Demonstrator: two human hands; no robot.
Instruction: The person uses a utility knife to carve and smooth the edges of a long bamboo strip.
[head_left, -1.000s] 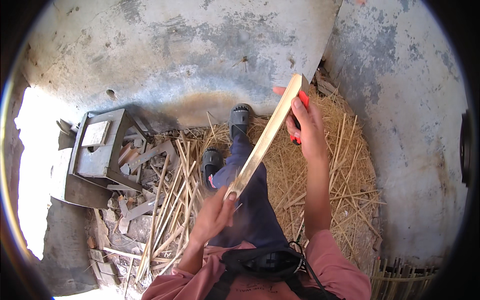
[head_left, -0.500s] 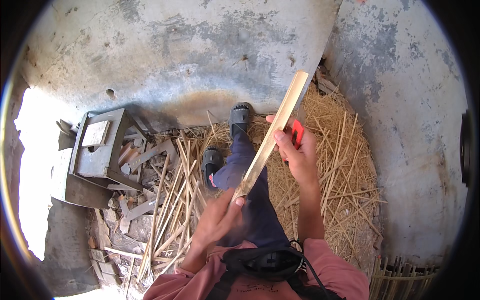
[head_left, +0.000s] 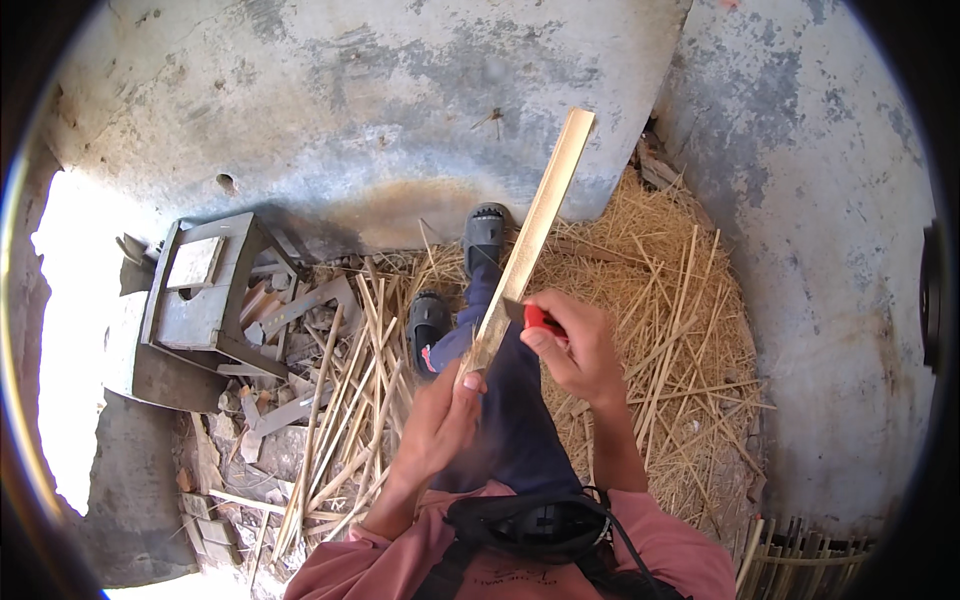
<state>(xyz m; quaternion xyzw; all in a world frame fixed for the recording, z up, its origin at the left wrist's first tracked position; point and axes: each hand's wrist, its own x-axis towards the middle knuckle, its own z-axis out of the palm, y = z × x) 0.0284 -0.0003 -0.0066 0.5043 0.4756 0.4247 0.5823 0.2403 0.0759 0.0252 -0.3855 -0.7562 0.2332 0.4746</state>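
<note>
My left hand [head_left: 440, 420] is closed around the near end of a split bamboo strip [head_left: 540, 215], which slants up and away to the right above my legs. The strip's pale, hollowed inner side faces up. In my right hand [head_left: 580, 345] is a red-handled knife [head_left: 541, 320], its handle mostly wrapped by my fingers. Its dark blade lies against or just over the right edge of the strip, a little beyond my left hand. Whether the blade cuts into the bamboo I cannot tell.
Pale shavings and thin strips [head_left: 660, 340] cover the floor to the right. Longer bamboo sticks [head_left: 340, 430] lie to the left, beside a grey wooden box-like stool [head_left: 205, 300] and broken scraps. A weathered wall [head_left: 400, 120] stands ahead. My sandals [head_left: 484, 235] are below the strip.
My right hand has let go of the strip's middle and come nearer to me, bringing the knife blade to its edge. The strip's far end has swung slightly left and away.
</note>
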